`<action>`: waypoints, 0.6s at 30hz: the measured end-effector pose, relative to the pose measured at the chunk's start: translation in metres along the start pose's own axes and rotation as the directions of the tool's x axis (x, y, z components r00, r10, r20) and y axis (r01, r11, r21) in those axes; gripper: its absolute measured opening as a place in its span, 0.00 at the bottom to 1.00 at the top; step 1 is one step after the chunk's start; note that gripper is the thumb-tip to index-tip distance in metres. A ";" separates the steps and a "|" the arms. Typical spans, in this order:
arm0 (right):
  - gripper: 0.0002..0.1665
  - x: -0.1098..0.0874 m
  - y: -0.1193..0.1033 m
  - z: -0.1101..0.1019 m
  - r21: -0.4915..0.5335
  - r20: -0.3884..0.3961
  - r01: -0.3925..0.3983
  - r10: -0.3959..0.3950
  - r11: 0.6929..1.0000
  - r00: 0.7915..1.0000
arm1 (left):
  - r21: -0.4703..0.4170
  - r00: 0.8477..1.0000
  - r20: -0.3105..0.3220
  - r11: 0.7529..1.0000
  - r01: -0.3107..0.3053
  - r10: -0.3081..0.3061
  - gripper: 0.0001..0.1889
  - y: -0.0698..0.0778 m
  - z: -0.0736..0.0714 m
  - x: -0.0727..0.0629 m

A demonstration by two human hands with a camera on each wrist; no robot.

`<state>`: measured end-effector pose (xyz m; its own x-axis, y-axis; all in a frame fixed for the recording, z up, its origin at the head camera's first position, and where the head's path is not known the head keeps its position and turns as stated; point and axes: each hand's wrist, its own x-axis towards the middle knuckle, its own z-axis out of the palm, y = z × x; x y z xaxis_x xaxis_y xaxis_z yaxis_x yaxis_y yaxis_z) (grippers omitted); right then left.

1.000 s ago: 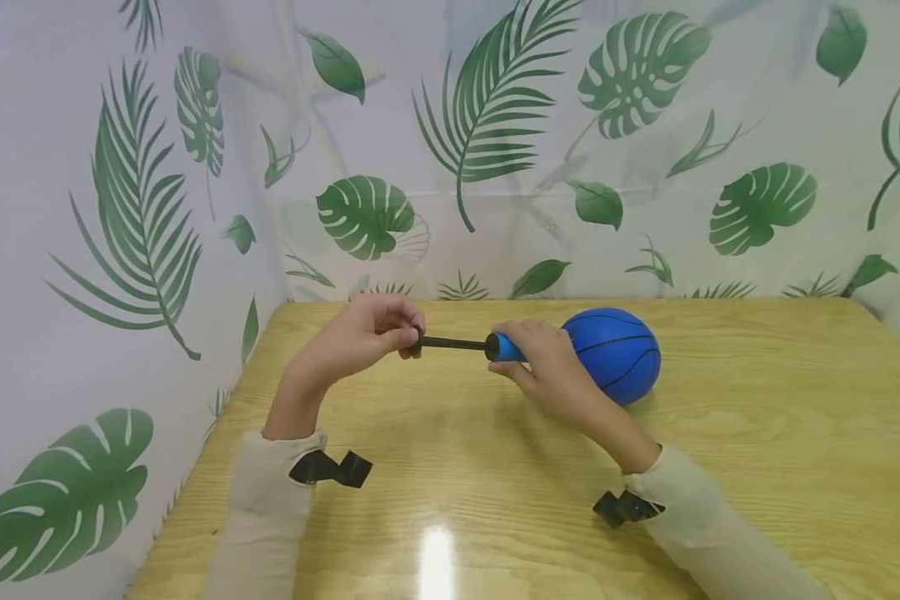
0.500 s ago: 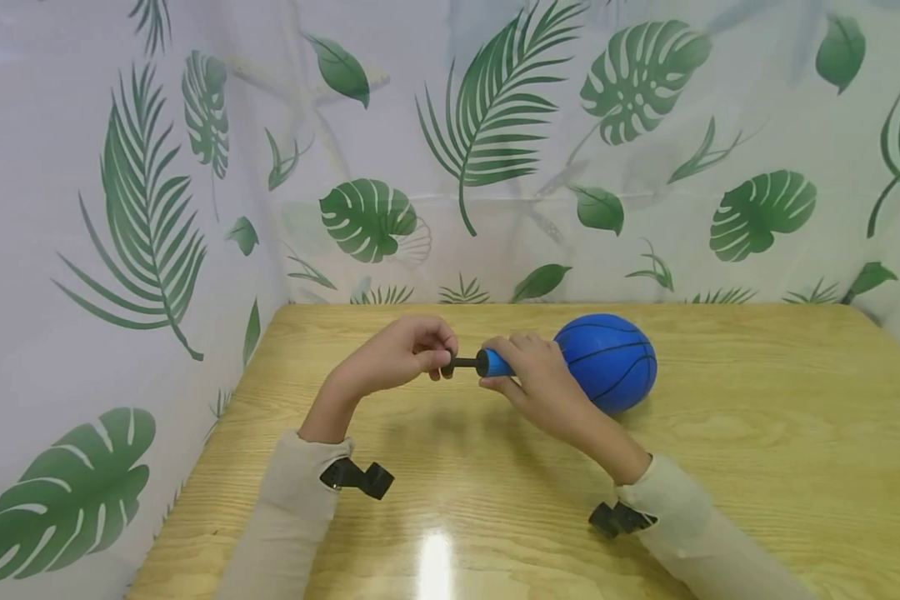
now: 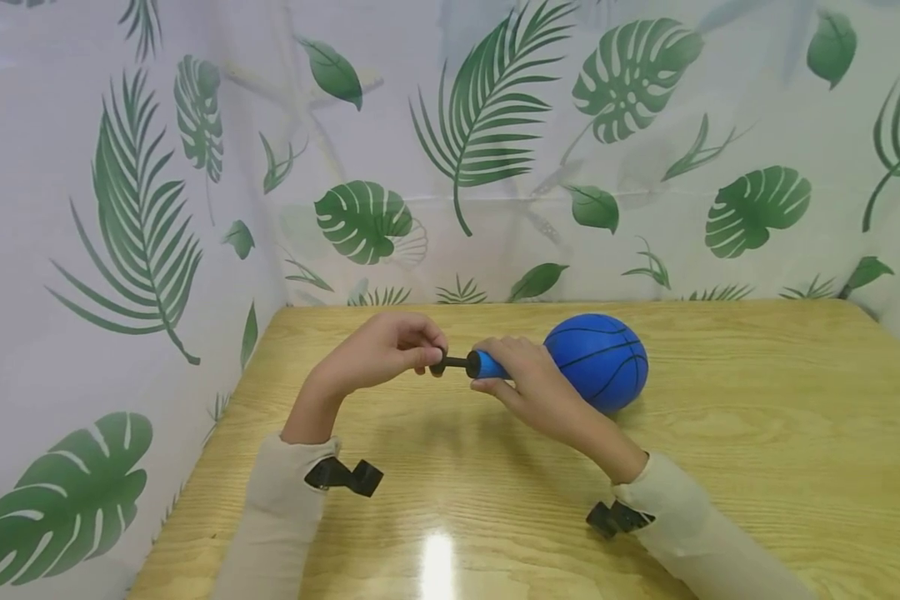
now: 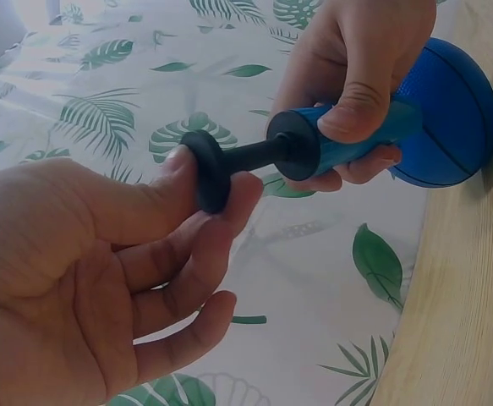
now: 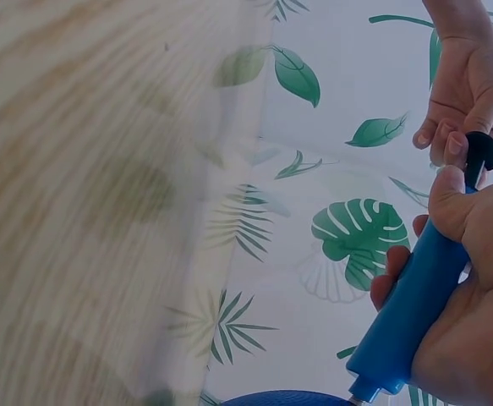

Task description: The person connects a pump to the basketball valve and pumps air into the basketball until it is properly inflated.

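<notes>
My right hand (image 3: 532,379) wraps round the blue barrel of a hand pump (image 5: 411,309), held sideways above the table. Between thumb and fingers, my left hand (image 3: 378,354) pinches the pump's black handle (image 4: 208,169). A short length of black rod (image 4: 254,155) shows between handle and barrel. The barrel's far end points at a blue ball (image 3: 600,362) with black seam lines, which sits on the table just beyond my right hand. In the right wrist view a thin metal tip shows at the barrel's end, right by the ball's edge.
The wooden table (image 3: 757,467) reaches back to a white wall covering (image 3: 510,250) printed with green leaves, which also runs down the left side. Black camera mounts (image 3: 345,477) stick out from both sleeve cuffs.
My left hand has moved right, pushing the handle toward the barrel, so much less rod shows than a second ago. The right hand keeps its grip; the ball has shifted slightly left in view.
</notes>
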<state>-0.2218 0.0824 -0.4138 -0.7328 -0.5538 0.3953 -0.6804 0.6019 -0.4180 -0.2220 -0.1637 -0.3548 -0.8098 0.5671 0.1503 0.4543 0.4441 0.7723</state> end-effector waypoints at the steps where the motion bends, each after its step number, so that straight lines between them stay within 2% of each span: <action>1: 0.20 0.000 0.000 0.000 -0.003 -0.001 0.002 -0.002 1.000 1.000 | -0.001 1.000 0.000 1.000 0.003 -0.003 0.04 0.000 0.000 0.000; 7: 0.20 0.000 0.000 0.001 -0.028 -0.011 0.006 -0.006 1.000 1.000 | -0.001 1.000 0.004 1.000 0.004 -0.004 0.04 0.000 0.000 -0.001; 18: 0.19 0.001 0.001 0.009 0.016 -0.004 0.022 -0.022 1.000 1.000 | -0.001 1.000 0.025 1.000 -0.013 0.013 0.04 -0.003 -0.004 -0.003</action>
<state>-0.2230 0.0772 -0.4210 -0.7175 -0.5644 0.4081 -0.6965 0.5802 -0.4222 -0.2228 -0.1695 -0.3549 -0.7943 0.5900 0.1447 0.4642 0.4359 0.7710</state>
